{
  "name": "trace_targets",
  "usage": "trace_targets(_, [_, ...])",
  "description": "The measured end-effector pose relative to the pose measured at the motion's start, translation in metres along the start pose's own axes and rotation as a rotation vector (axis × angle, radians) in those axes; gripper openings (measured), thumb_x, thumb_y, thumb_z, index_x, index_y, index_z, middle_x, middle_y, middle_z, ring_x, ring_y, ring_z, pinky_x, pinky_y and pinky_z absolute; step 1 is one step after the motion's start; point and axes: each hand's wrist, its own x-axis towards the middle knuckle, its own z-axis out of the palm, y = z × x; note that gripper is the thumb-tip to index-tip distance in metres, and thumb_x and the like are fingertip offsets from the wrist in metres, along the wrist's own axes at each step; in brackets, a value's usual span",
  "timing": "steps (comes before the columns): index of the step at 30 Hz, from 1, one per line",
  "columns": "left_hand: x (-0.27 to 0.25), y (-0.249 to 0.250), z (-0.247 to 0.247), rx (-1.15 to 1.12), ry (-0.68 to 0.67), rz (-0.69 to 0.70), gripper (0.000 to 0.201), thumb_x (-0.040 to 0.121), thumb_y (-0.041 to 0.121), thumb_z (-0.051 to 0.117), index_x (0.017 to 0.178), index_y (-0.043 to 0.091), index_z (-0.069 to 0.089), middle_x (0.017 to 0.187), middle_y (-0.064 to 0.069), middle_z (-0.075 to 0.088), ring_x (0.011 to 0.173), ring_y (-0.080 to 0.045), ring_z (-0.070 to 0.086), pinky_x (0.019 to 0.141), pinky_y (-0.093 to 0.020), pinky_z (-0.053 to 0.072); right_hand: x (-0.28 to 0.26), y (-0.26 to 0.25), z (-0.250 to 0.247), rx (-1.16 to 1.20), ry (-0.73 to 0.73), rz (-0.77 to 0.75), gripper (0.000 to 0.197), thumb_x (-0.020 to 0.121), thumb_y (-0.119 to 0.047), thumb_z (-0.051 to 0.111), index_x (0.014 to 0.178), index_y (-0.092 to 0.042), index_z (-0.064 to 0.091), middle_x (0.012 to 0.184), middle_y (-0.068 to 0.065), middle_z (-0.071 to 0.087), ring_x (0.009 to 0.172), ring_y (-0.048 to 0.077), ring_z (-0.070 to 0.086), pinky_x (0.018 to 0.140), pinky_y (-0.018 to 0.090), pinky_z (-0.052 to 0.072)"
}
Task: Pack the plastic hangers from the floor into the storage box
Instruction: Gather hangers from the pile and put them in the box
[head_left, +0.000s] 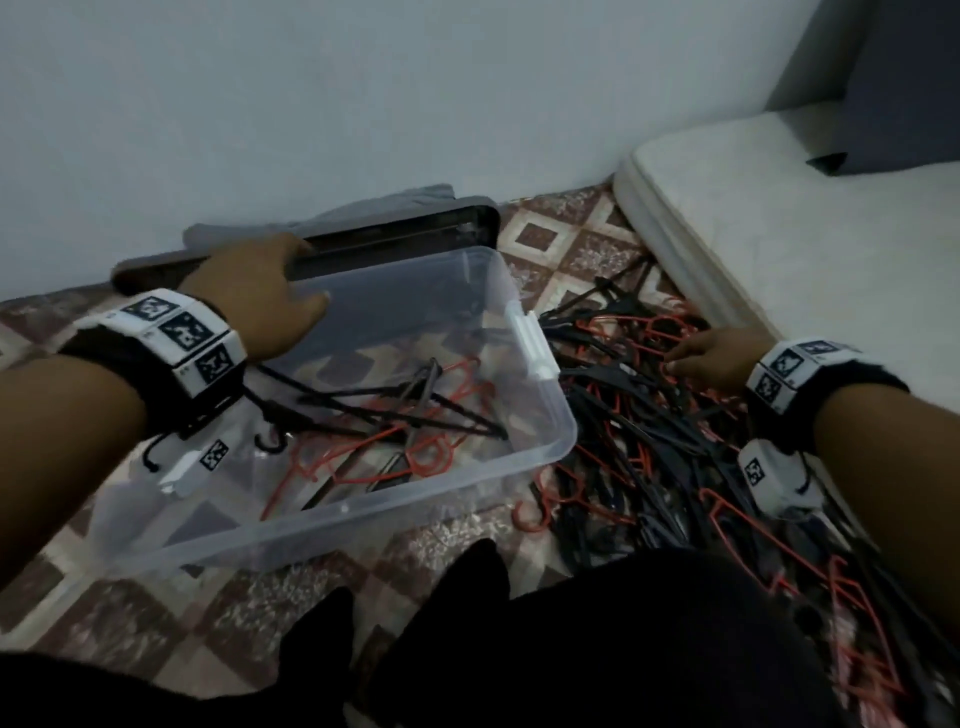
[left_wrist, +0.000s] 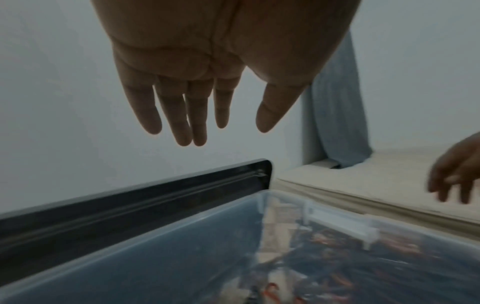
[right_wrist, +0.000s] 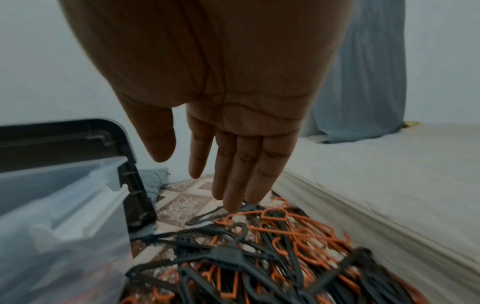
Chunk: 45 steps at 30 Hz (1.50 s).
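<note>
A clear plastic storage box (head_left: 550, 452) stands on the patterned floor with several black and red hangers (head_left: 395, 415) lying in it. Right of the box a big pile of black and red hangers (head_left: 639, 447) covers the floor. My left hand (head_left: 260, 291) hovers over the box's far left corner with straight, spread fingers (left_wrist: 182, 123) and holds nothing. My right hand (head_left: 711, 358) reaches down to the far end of the pile; its straight fingers (right_wrist: 233, 185) touch or nearly touch a hanger (right_wrist: 249, 207) there. The box wall (right_wrist: 59, 197) stands left of that hand.
The box's dark lid (head_left: 405, 234) leans against the white wall behind the box, with grey cloth (head_left: 322, 208) behind it. A white mattress (head_left: 805, 218) borders the pile on the right. My dark-clothed legs (head_left: 597, 639) lie in the foreground.
</note>
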Motion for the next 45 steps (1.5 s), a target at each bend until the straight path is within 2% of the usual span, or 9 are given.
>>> trace_targets(6, [0.006, 0.139, 0.063, -0.110, -0.225, 0.271, 0.053, 0.088, 0.048, 0.057, 0.136, 0.026, 0.048, 0.132, -0.003, 0.058, 0.117, -0.026, 0.056, 0.094, -0.031, 0.043, 0.037, 0.064, 0.064, 0.065, -0.064, 0.052, 0.027, 0.092, -0.040, 0.061, 0.112, -0.026, 0.071, 0.118, 0.003, 0.067, 0.104, 0.025, 0.062, 0.089, 0.030, 0.049])
trace_targets(11, [0.013, 0.209, 0.102, -0.185, -0.363, 0.394, 0.051, 0.090, 0.051, 0.056, 0.135, 0.030, 0.048, 0.129, 0.001, 0.059, 0.113, -0.021, 0.058, 0.096, -0.036, 0.047, 0.070, 0.088, 0.132, 0.052, -0.162, 0.092, 0.022, 0.092, -0.037, 0.061, 0.100, -0.019, 0.068, 0.100, 0.007, 0.067, 0.077, 0.020, 0.060, 0.069, 0.029, 0.047])
trace_targets(14, [0.019, 0.208, 0.101, -0.203, -0.309, 0.423, 0.047, 0.088, 0.053, 0.055, 0.131, 0.034, 0.051, 0.126, 0.010, 0.061, 0.107, -0.014, 0.061, 0.093, -0.033, 0.048, 0.089, 0.079, 0.172, 0.024, -0.173, 0.098, 0.029, 0.090, -0.041, 0.062, 0.103, -0.016, 0.067, 0.100, 0.010, 0.069, 0.084, 0.026, 0.065, 0.073, 0.035, 0.055])
trace_targets(17, [0.021, 0.172, 0.087, -0.237, -0.252, 0.411, 0.048, 0.082, 0.068, 0.045, 0.125, 0.045, 0.050, 0.111, 0.026, 0.060, 0.091, 0.002, 0.057, 0.076, -0.019, 0.044, 0.104, 0.059, 0.207, -0.067, -0.140, 0.085, 0.038, 0.087, -0.046, 0.062, 0.117, -0.022, 0.061, 0.110, 0.006, 0.065, 0.095, 0.027, 0.063, 0.081, 0.038, 0.055])
trace_targets(21, [0.023, 0.098, 0.065, -0.207, -0.266, 0.211, 0.052, 0.073, 0.091, 0.031, 0.117, 0.066, 0.042, 0.104, 0.050, 0.049, 0.081, 0.021, 0.052, 0.065, -0.010, 0.045, 0.109, 0.051, 0.229, -0.137, -0.077, 0.108, 0.036, 0.096, -0.025, 0.042, 0.129, -0.030, 0.055, 0.115, 0.005, 0.063, 0.100, 0.028, 0.063, 0.080, 0.040, 0.055])
trace_targets(27, [0.026, -0.039, 0.046, -0.274, -0.258, 0.028, 0.066, 0.072, 0.086, 0.049, 0.128, 0.050, 0.052, 0.111, 0.033, 0.060, 0.094, 0.007, 0.063, 0.074, -0.040, 0.060, 0.080, 0.051, 0.179, -0.052, 0.069, 0.309, 0.022, 0.095, -0.020, 0.045, 0.111, -0.017, 0.061, 0.086, 0.007, 0.064, 0.068, 0.027, 0.059, 0.060, 0.036, 0.053])
trace_targets(32, [0.000, -0.022, 0.020, -0.233, -0.120, 0.035, 0.054, 0.071, 0.087, 0.045, 0.114, 0.054, 0.053, 0.100, 0.032, 0.063, 0.089, 0.007, 0.064, 0.082, -0.038, 0.056, 0.055, 0.071, 0.136, 0.276, 0.331, 0.385, 0.028, 0.098, -0.029, 0.047, 0.111, -0.006, 0.054, 0.069, 0.006, 0.054, 0.054, 0.022, 0.047, 0.046, 0.025, 0.031])
trace_targets(37, [-0.028, 0.009, -0.021, -0.202, -0.136, 0.024, 0.042, 0.085, 0.059, 0.055, 0.120, 0.036, 0.055, 0.106, 0.013, 0.064, 0.090, -0.011, 0.060, 0.084, -0.031, 0.046, 0.006, 0.081, 0.073, 0.358, 0.430, 0.374, 0.034, 0.098, -0.031, 0.047, 0.114, -0.005, 0.063, 0.112, 0.027, 0.064, 0.098, 0.041, 0.061, 0.073, 0.034, 0.041])
trace_targets(45, [-0.073, 0.001, -0.049, -0.410, 0.034, -0.047, 0.040, 0.092, 0.044, 0.057, 0.125, 0.023, 0.059, 0.113, 0.001, 0.065, 0.101, -0.019, 0.058, 0.087, -0.031, 0.044, -0.040, 0.068, -0.019, 0.059, 0.500, 0.232, 0.031, 0.090, -0.012, 0.056, 0.118, -0.018, 0.067, 0.112, 0.021, 0.067, 0.097, 0.040, 0.062, 0.076, 0.032, 0.045])
